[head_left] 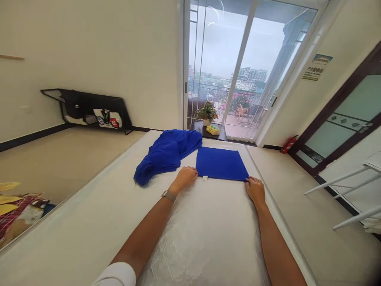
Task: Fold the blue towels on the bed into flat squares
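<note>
With our left hand (185, 179) and right hand (256, 190) pinching its near corners, the flat blue cloth (222, 163) on the white mattress (202, 242) might wrinkle if we tug one side harder.

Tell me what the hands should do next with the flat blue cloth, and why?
I'd probably have the left hand and right hand gently pull apart a little, to straighten the near edge of the flat blue cloth. Each hand is already at one near corner, and the cloth lies spread between them, with a white tag poking out of that edge.
</note>
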### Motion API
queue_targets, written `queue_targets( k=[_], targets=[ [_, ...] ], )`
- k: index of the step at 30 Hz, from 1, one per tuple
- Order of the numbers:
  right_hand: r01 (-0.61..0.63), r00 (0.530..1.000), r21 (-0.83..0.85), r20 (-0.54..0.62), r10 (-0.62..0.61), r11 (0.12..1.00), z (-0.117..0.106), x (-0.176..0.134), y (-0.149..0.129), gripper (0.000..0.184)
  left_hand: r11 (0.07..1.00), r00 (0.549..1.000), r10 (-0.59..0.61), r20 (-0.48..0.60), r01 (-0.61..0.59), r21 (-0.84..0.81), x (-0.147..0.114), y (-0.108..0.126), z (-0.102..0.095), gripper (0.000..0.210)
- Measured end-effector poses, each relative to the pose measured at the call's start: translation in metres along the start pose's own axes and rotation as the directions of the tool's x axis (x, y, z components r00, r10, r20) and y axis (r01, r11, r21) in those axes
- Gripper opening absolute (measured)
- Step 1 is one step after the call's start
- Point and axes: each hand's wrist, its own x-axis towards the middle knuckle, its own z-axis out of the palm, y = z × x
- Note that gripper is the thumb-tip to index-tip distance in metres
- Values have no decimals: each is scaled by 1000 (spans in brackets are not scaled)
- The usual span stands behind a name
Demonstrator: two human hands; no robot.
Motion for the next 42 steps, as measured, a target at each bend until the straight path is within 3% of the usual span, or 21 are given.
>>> queue_targets(
  k=[5, 8, 11, 16, 36, 40, 42],
  targets=[
    [50, 996, -13, -74, -50, 999, 3, 1, 1, 34, 972, 971, -201, -128, 215, 98, -11, -62, -45, 29],
    [66, 993, -5, -93, -66, 998, 5, 2, 3, 33, 892, 892, -385, -235, 426, 153, -29, -102, -63, 32],
    [73, 992, 17, -101, -71, 997, 7, 3, 3, 32, 839, 840, -494, -223, 528, 133, -41, -125, -70, 23],
    [68, 993, 55, -104, -62, 996, 7, 3, 4, 32, 851, 857, -476, -195, 505, 142, -44, -126, -65, 22],
    [80, 995, 96, -68, -74, 992, 10, 5, 10, 31, 823, 828, -534, -171, 555, 117, -34, -119, -69, 16],
    [63, 997, 112, -59, -57, 992, 10, 5, 10, 30, 785, 769, -619, -160, 602, -147, -30, -118, -84, 17],
    [54, 998, 116, -50, -49, 992, 10, 5, 10, 30, 728, 691, -683, -237, 616, -302, -29, -119, -97, 20]
  ],
)
